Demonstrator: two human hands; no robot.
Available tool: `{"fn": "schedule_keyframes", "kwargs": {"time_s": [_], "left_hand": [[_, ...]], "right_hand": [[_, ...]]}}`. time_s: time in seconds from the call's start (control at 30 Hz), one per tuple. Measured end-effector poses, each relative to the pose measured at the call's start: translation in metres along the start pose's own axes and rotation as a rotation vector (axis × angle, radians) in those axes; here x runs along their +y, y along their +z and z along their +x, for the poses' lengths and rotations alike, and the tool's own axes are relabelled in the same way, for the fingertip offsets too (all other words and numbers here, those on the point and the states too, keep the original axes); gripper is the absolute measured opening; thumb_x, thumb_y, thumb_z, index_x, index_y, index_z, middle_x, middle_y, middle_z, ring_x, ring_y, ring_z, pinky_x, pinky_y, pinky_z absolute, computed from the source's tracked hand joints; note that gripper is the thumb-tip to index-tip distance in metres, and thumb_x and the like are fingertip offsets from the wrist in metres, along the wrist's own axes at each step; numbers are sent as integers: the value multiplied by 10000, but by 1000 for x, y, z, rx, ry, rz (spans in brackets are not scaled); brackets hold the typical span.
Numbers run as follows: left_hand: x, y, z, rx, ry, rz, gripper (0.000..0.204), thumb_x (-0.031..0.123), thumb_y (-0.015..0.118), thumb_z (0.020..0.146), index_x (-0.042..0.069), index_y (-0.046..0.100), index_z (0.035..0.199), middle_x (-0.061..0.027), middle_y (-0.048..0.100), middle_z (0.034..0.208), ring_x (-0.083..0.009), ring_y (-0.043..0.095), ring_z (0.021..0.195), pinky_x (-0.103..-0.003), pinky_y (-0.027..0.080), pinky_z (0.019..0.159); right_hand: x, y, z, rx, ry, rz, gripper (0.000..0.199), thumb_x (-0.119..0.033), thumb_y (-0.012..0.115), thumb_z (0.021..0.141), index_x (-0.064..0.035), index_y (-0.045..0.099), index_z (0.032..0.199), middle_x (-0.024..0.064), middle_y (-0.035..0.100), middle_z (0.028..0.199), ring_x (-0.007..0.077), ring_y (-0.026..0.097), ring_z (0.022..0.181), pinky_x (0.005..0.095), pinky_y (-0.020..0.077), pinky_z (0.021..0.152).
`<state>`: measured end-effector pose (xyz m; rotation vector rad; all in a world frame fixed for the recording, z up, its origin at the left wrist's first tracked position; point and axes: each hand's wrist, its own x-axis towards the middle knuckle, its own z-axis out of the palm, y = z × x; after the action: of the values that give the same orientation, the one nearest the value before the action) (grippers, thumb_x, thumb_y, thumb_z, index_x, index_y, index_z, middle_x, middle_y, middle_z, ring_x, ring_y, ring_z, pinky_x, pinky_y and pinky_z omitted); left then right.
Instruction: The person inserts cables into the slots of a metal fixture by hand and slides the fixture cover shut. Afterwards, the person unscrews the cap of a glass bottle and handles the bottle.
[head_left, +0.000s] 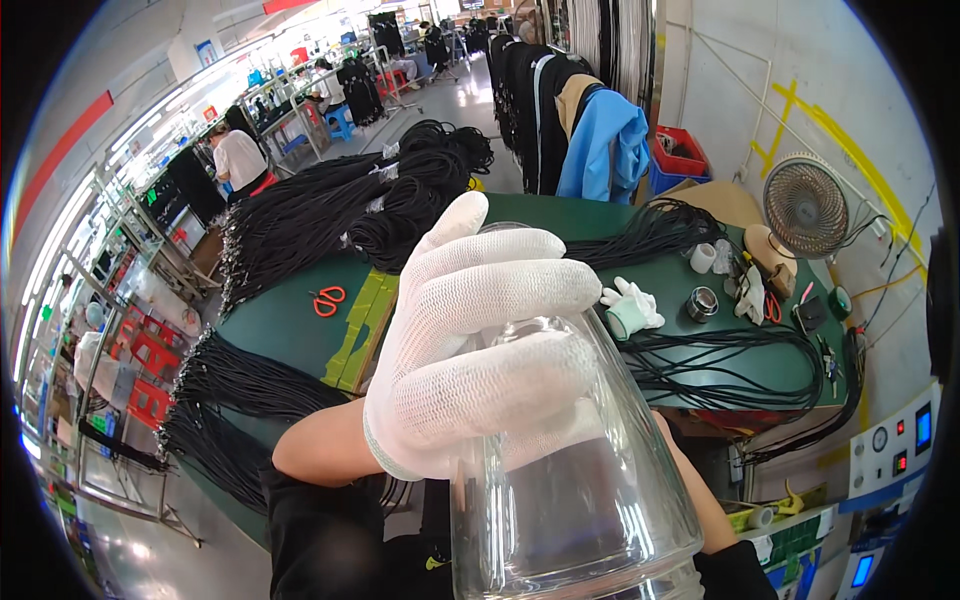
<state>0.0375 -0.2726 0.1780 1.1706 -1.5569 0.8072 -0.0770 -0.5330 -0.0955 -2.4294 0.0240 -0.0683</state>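
Observation:
Close in front of me, my left hand [480, 350], in a white knit glove, is wrapped round a clear see-through bottle [610, 500]. The bottle fills the lower middle of the picture, and its bottom runs out at the lower edge. I see no liquid in it for certain. My right forearm [697, 490] comes up behind the bottle from the lower right. The bottle and my left hand hide the right hand, so its fingers do not show. Beyond the bottle, a loose white glove [632, 308] lies on the green table [285, 290].
Bundles of black cords [340, 200] cover the table's left and far side; more cords [720, 365] lie right. Orange-handled scissors [327, 300], a small metal tin [702, 304] and a fan [805, 207] stand or lie about. A blue cloth [605, 145] hangs behind. A person [238, 160] works farther left.

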Motion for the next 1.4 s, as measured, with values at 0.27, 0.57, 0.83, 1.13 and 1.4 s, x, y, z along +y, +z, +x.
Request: {"fn": "schedule_keyframes", "kwargs": {"time_s": [0.27,0.57,0.83,1.13,1.4], "left_hand": [[2,-10,10,8,53,44,441,126,833,596,146,665,1004,-194,638,1152,-361,591,1079,-550,253,1113],[-1,-1,12,133,110,99,430,160,817,570,150,678,976,-187,662,1105,-351,612,1029,-544,296,1081],[1,-16,20,-58,149,270,836,241,857,616,209,457,1349,-229,619,1102,-371,648,976,-589,417,1006],[17,-25,40,-149,67,246,442,167,818,552,147,675,970,-184,669,1086,-352,626,996,-551,292,1088],[15,-23,40,-69,105,200,500,186,822,528,144,665,1001,-191,663,1098,-354,615,1024,-553,307,1074]], "right_hand": [[1,3,0,20,-3,15,124,-253,727,814,-146,717,877,35,658,676,201,642,619,317,495,590],[-1,3,3,0,5,-2,142,-270,723,823,-146,718,893,36,675,710,206,656,652,319,506,618],[1,0,-1,-8,19,-11,148,-291,709,834,-154,720,889,30,653,673,208,636,621,328,489,598],[-4,-4,-1,-38,71,-24,162,-298,700,841,-147,722,897,37,675,708,218,657,666,333,501,628],[-1,2,2,-21,39,-29,174,-320,702,837,-158,723,899,42,679,714,222,664,668,334,506,625]]}}
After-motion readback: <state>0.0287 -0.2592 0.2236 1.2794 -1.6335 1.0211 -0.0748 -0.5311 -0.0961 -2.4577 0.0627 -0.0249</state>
